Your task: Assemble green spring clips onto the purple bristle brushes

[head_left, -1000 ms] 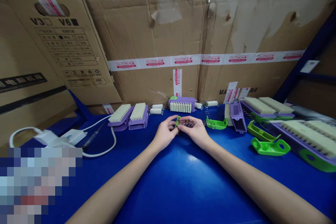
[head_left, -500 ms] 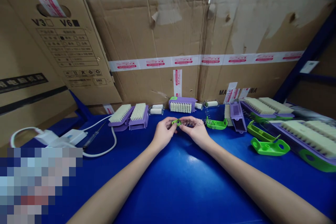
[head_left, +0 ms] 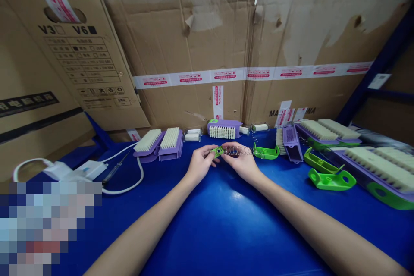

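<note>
My left hand (head_left: pixel 199 164) is closed, its thumb and fingers pinching a small green plastic piece (head_left: pixel 217 152) with a round hole. A thin metal coil spring (head_left: pixel 241 151) stretches from that piece to the right across my right hand (head_left: pixel 243 164). The right fingers are closed around the spring's end at the green piece; the exact grip is partly hidden. Just right of my hands lies a green curved end piece (head_left: pixel 268 153), with another thin spring (head_left: pixel 254 139) rising beside it. Behind the hands a purple brush (head_left: pixel 224 129) with cream bristles stands on its side.
Two purple brushes (head_left: pixel 170 139) lie left of centre on the blue table (head_left: pixel 194 241). To the right are an upended brush (head_left: pixel 293 142), green end pieces (head_left: pixel 333 180) and more brushes (head_left: pixel 381 168). White cables and an adapter (head_left: pixel 92 169) lie beside a screwdriver (head_left: pixel 113 171). Cardboard (head_left: pixel 194 43) walls the back.
The green piece has turned slightly in my fingers, so more of its holed face shows. Both hands stay in nearly the same place; the view has shifted a little.
</note>
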A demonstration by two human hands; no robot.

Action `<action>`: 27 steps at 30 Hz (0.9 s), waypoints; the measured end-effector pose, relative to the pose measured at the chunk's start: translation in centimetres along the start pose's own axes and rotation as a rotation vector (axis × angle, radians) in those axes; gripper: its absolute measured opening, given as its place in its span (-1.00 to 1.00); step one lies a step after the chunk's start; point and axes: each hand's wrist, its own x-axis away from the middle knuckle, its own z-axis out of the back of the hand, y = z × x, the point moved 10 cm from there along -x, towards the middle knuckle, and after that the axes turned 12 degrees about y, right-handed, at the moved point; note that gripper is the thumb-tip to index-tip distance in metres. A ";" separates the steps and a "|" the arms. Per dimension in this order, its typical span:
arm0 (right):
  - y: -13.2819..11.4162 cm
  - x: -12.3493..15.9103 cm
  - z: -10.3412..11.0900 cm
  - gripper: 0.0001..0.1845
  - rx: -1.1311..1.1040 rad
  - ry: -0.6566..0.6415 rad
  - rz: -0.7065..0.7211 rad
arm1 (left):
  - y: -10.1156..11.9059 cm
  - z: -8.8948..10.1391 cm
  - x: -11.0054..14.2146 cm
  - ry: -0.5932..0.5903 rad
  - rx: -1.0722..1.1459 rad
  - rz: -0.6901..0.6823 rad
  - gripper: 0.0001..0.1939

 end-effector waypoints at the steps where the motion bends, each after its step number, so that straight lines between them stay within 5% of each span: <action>1: -0.3 0.0 0.1 -0.76 0.031 0.007 0.031 | 0.0 0.0 0.0 -0.004 0.007 -0.003 -0.67; 7: -1.4 -0.1 0.5 -0.83 0.150 0.038 0.162 | 0.2 0.1 0.0 0.017 -0.005 -0.037 -0.68; 17: -0.5 0.4 -0.8 -0.82 0.074 -0.073 0.106 | 0.0 1.4 -0.4 0.120 0.013 -0.014 -0.57; 27: 0.0 0.5 -1.2 -0.80 -0.024 -0.094 -0.017 | 0.0 0.9 -0.3 0.074 0.023 -0.014 -0.47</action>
